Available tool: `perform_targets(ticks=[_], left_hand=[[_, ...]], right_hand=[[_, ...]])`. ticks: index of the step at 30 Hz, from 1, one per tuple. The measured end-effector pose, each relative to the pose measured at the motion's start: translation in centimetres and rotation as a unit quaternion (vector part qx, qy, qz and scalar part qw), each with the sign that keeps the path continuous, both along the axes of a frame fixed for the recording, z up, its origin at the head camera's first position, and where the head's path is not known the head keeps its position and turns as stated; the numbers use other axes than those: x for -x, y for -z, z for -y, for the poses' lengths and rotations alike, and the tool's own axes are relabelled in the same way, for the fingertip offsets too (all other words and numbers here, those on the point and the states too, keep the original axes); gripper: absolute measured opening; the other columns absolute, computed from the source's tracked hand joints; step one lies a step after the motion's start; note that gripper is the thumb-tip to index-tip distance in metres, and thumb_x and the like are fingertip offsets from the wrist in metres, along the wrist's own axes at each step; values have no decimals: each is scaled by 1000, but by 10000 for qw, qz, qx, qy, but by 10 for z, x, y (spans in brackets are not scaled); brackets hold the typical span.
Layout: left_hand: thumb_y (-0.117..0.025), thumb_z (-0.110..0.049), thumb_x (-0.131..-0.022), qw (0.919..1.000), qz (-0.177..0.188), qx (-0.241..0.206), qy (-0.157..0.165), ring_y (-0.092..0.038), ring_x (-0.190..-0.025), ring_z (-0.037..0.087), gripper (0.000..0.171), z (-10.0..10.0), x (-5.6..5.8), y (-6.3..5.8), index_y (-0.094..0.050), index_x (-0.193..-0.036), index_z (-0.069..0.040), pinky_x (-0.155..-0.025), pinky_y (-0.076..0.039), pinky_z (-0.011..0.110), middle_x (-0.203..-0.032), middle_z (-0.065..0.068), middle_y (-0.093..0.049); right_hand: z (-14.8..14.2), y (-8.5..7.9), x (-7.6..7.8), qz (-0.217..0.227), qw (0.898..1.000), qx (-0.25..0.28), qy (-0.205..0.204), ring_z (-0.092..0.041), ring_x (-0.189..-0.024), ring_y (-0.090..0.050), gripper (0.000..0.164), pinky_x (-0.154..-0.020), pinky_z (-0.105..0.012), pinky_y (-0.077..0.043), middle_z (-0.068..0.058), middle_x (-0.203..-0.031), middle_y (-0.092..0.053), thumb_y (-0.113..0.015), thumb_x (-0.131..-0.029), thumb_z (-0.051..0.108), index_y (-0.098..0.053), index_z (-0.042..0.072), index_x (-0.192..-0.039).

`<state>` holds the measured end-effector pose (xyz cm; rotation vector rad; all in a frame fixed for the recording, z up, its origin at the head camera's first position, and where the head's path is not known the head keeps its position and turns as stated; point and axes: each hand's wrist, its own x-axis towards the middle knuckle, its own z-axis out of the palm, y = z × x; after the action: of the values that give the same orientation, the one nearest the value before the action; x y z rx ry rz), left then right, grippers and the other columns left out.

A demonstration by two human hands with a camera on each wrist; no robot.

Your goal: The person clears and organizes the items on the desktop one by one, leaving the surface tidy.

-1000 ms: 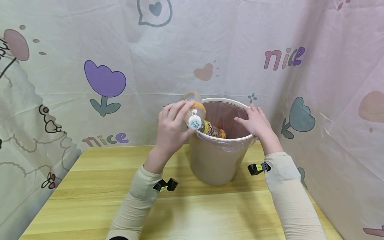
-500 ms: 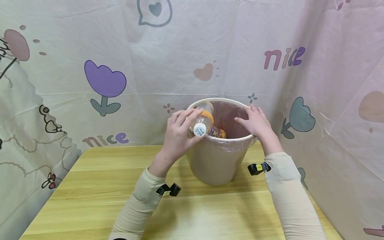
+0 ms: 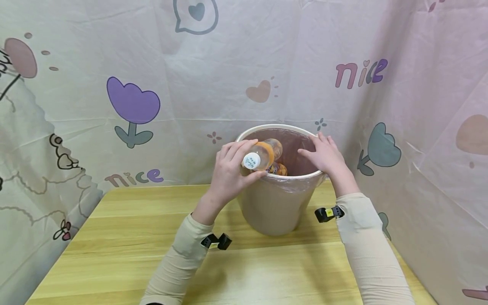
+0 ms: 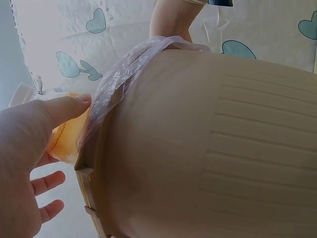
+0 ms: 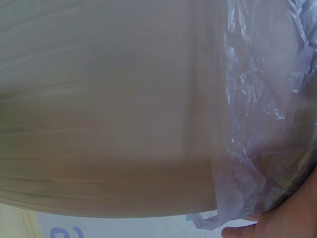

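In the head view my left hand (image 3: 231,171) grips a clear plastic bottle (image 3: 262,156) with a white cap and an orange band. The bottle lies tilted over the near left rim of a beige trash bin (image 3: 272,207), its base end inside the bin. In the left wrist view the thumb lies along the orange part of the bottle (image 4: 67,131). My right hand (image 3: 328,156) rests on the bin's right rim, thumb spread over the opening and fingers extended. Another bottle (image 3: 280,169) with a colourful orange label sits inside the bin, partly hidden.
A thin clear plastic liner (image 4: 119,84) folds over the bin's rim. The bin stands on a light wooden table (image 3: 145,237), near its back edge. Behind hangs a printed cloth (image 3: 213,76), which also runs along both sides.
My left hand has moved right and slightly down with the bottle, whose base end has gone into the bin. The bottle inside is now more covered. My right hand stays in place.
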<state>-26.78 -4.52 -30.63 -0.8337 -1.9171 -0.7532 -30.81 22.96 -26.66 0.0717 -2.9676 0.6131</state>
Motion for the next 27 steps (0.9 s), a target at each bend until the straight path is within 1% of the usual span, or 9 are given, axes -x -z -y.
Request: perform_targets(ticks=[4, 11, 16, 20, 24, 27], left_hand=[[-85, -42, -70, 9999, 124, -30, -22, -51, -114, 26, 74, -2, 1, 0, -57, -134, -15, -88, -40, 42, -128, 4, -62], [-83, -42, -72, 9992, 382, -88, 56, -51, -115, 27, 73, -9, 3, 2, -56, -134, -15, -90, -41, 44, -129, 5, -62], [-82, -44, -73, 9980, 617, -69, 91, -52, -116, 25, 72, -15, 4, 2, -57, -134, -15, -90, -42, 46, -130, 4, -62], [-81, -42, -73, 9968, 800, 60, 59, -51, -119, 22, 70, -19, 4, -3, -56, -134, -18, -92, -41, 46, -130, 2, -61], [-82, -36, -73, 9955, 918, 221, 33, -52, -117, 21, 68, -26, 6, -10, -56, -134, -21, -99, -39, 46, -131, 1, -60], [-81, -33, -72, 9926, 1145, 412, -7, -52, -116, 22, 69, -32, 8, -15, -55, -135, -22, -102, -38, 46, -134, 1, -59]], right_hand=[[1, -2, 0, 5, 10000, -2, -1, -49, -148, 0, 77, -115, -69, -7, -25, -162, -5, -47, -96, 51, -23, 8, -154], [1, -3, -1, 10, 10000, -5, -22, -49, -148, 0, 77, -115, -68, -6, -24, -162, -4, -47, -96, 51, -23, 7, -154], [0, -2, -1, -1, 10000, -13, -39, -50, -148, 0, 77, -115, -68, -6, -25, -162, -5, -47, -96, 52, -23, 8, -154], [0, 0, -1, 23, 10000, 1, -29, -50, -148, 1, 77, -115, -69, -6, -24, -162, -5, -47, -96, 53, -23, 9, -155], [0, 0, -2, 24, 10000, 19, -7, -50, -148, 1, 77, -115, -69, -7, -24, -162, -5, -47, -96, 52, -23, 9, -155], [1, -1, -2, 22, 10000, 12, -6, -50, -148, 0, 76, -114, -70, -8, -25, -162, -6, -48, -96, 52, -24, 9, -155]])
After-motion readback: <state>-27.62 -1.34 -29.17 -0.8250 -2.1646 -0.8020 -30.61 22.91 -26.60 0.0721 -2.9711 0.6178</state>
